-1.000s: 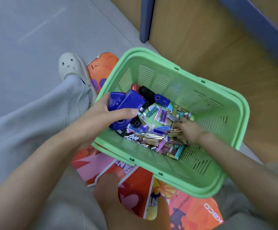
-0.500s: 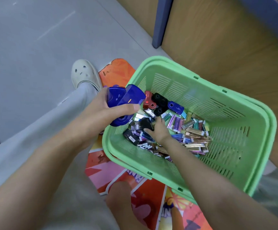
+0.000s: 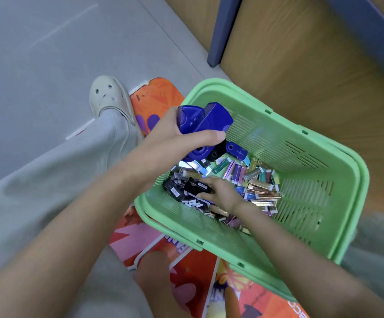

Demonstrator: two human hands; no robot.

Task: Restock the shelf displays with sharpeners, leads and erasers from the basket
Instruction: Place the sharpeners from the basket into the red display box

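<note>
A green plastic basket (image 3: pixel 319 143) sits on the floor, its bottom covered with many small lead cases (image 3: pixel 253 177) and a few sharpeners. My left hand (image 3: pixel 175 138) grips a bunch of blue sharpeners (image 3: pixel 206 120) over the basket's left rim. My right hand (image 3: pixel 221 191) reaches down into the pile and its fingers close on a black sharpener (image 3: pixel 196 187). Another blue sharpener (image 3: pixel 235 150) and a black one (image 3: pixel 216 152) lie near the back wall.
An orange and pink printed board (image 3: pixel 186 267) lies under the basket. My leg in grey trousers ends in a white clog (image 3: pixel 108 97) on the grey floor. A wooden shelf base (image 3: pixel 301 53) with a blue post (image 3: pixel 223 31) stands behind the basket.
My right hand moved from the right side of the pile to the left and took hold of a black sharpener. My left hand rose slightly with the blue sharpeners.
</note>
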